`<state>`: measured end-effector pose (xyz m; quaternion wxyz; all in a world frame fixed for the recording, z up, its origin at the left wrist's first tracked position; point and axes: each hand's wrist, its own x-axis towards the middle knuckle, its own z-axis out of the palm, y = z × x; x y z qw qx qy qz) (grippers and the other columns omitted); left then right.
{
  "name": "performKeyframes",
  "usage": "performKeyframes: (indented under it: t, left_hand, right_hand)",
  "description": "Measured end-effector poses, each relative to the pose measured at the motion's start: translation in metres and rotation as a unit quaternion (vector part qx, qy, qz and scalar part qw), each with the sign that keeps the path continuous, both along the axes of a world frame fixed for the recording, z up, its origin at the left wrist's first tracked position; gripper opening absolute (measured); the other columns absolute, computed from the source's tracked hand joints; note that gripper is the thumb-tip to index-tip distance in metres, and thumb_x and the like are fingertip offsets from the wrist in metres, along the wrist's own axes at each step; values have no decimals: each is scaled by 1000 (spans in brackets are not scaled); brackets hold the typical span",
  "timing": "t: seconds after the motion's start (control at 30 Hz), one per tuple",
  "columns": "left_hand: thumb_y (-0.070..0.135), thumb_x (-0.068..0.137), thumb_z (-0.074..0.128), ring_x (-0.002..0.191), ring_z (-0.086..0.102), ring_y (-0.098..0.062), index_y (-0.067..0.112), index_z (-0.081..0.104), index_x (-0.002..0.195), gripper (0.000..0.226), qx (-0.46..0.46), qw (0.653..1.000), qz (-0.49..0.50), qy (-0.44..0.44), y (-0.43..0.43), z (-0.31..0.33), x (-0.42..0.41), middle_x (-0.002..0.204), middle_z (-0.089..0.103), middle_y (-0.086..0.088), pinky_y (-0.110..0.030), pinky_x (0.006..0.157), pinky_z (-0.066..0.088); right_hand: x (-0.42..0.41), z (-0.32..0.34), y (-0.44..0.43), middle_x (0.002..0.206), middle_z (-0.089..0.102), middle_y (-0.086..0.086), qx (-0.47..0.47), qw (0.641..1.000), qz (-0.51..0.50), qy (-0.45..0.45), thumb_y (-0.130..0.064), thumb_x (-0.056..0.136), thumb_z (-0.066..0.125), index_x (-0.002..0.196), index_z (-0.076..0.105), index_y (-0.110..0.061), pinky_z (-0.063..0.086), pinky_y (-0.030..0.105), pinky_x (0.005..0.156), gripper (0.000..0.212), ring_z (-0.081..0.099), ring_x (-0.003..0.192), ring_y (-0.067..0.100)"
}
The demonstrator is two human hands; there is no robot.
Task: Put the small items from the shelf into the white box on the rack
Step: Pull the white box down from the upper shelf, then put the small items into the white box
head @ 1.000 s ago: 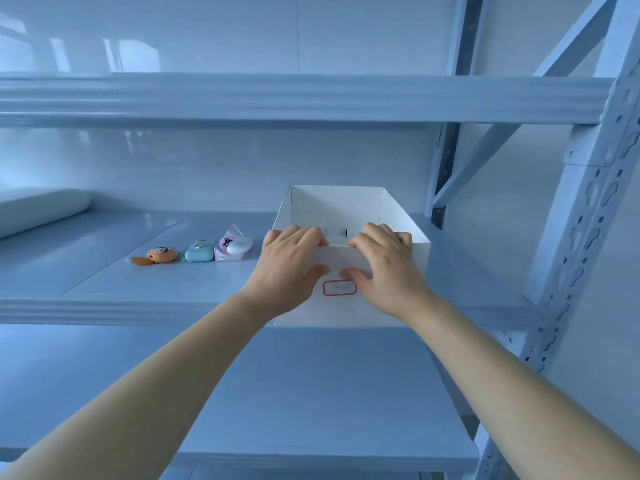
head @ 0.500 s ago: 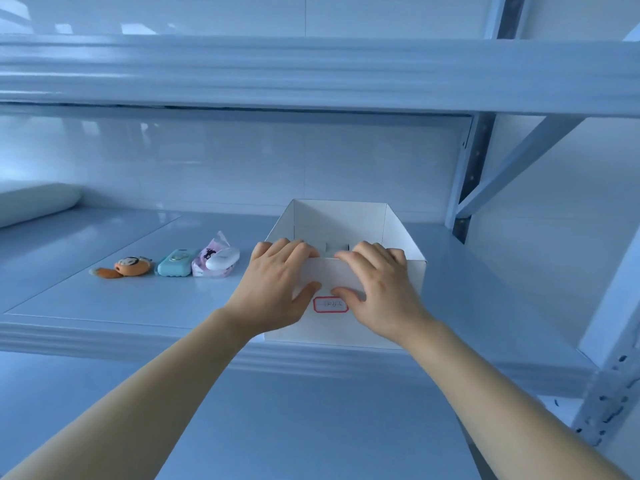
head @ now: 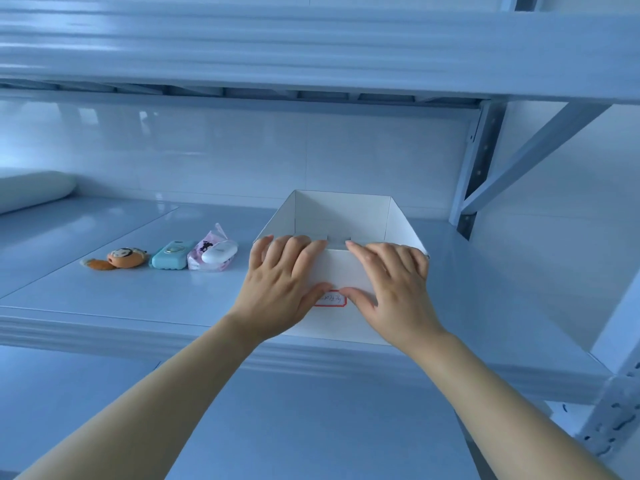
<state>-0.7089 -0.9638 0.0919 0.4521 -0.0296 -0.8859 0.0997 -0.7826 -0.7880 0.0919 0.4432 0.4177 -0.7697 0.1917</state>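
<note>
An open white box (head: 343,216) with a red-edged label stands on the middle shelf (head: 121,296), close to its front edge. My left hand (head: 280,285) and my right hand (head: 391,289) both grip the box's front wall, fingers hooked over the rim and thumbs against the face by the label. To the left of the box lie the small items in a row: an orange cartoon keychain (head: 121,258), a teal case (head: 171,255), and a pink packet (head: 207,249) with a white oval piece (head: 219,251) on it. The box's floor is hidden.
A shelf beam (head: 311,53) runs overhead, and a lower shelf (head: 294,427) lies beneath my arms. A grey upright and diagonal brace (head: 519,161) stand to the right of the box. A white roll (head: 31,192) lies at the far left.
The box has slid further back onto the shelf with both hands still on its front wall. The camera has come closer and tilted upward.
</note>
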Motion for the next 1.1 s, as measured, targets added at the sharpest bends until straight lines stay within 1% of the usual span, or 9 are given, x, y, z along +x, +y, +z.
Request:
performKeyframes:
  t: [0.13, 0.23, 0.33, 0.47, 0.67, 0.83, 0.93, 1.0, 1.1]
  left_hand:
    - [47, 88, 40, 114, 44, -26, 18, 35, 133, 54, 11, 999, 13, -48, -3, 1, 7, 124, 54, -7, -48, 105, 25]
    - [46, 88, 36, 123, 37, -24, 21, 33, 136, 55, 30, 997, 8, -66, -12, 5, 16, 135, 46, -5, -51, 108, 23]
    - [45, 88, 36, 124, 37, -23, 20, 34, 136, 54, 42, 997, 5, -68, -32, 11, 26, 137, 43, -4, -50, 109, 21]
    - [47, 89, 34, 123, 39, -24, 22, 37, 135, 52, 50, 996, 15, -66, -72, 20, 37, 137, 43, -4, -49, 109, 19]
    - [47, 88, 33, 124, 40, -22, 22, 38, 134, 52, 65, 995, 4, -81, -136, 28, 43, 137, 43, -1, -48, 109, 19]
    - [46, 87, 32, 119, 41, -19, 22, 41, 128, 48, 72, 995, -15, -69, -188, 28, 40, 131, 47, 1, -49, 107, 22]
    - [46, 87, 34, 117, 44, -20, 23, 45, 126, 47, 73, 993, -24, -90, -220, 24, 37, 128, 49, 2, -47, 104, 27]
    - [44, 86, 39, 115, 46, -21, 22, 47, 124, 44, 68, 991, -33, -110, -239, 19, 33, 125, 51, 2, -46, 102, 32]
    - [35, 83, 52, 111, 50, -24, 20, 51, 120, 40, 60, 988, -54, -132, -262, 11, 24, 121, 54, 0, -41, 97, 39]
  right_hand:
    - [6, 0, -14, 111, 59, 1, -23, 1000, -1, -6, -41, 78, 68, 124, 52, -18, 24, 37, 97, 54, 46, 104, 16]
    - [16, 6, -34, 113, 58, 2, -37, 999, 38, -6, -36, 78, 67, 122, 53, -18, 23, 40, 102, 49, 47, 106, 16]
    - [27, 14, -60, 112, 58, 1, -46, 997, 64, -5, -30, 77, 66, 118, 56, -18, 24, 41, 103, 43, 49, 106, 16]
    - [38, 23, -97, 110, 61, -2, -42, 997, 71, 3, -29, 78, 65, 112, 59, -19, 22, 40, 102, 36, 54, 104, 15]
    - [54, 37, -158, 109, 62, 0, -29, 998, 52, 6, -26, 77, 68, 107, 62, -16, 26, 37, 97, 32, 58, 102, 19]
    - [64, 44, -207, 109, 61, 6, -26, 999, 26, 3, -19, 75, 70, 107, 62, -12, 33, 32, 87, 33, 56, 102, 24]
    - [65, 38, -233, 106, 62, 7, -15, 1000, -16, -20, -18, 72, 72, 103, 63, -11, 43, 33, 81, 33, 59, 97, 26]
    - [62, 29, -248, 104, 64, 8, -4, 998, -44, -46, -17, 69, 75, 100, 63, -9, 48, 35, 77, 34, 61, 94, 28]
    - [52, 13, -268, 108, 62, 9, 28, 992, -71, -97, -19, 72, 73, 101, 63, -8, 47, 37, 77, 33, 60, 98, 29]
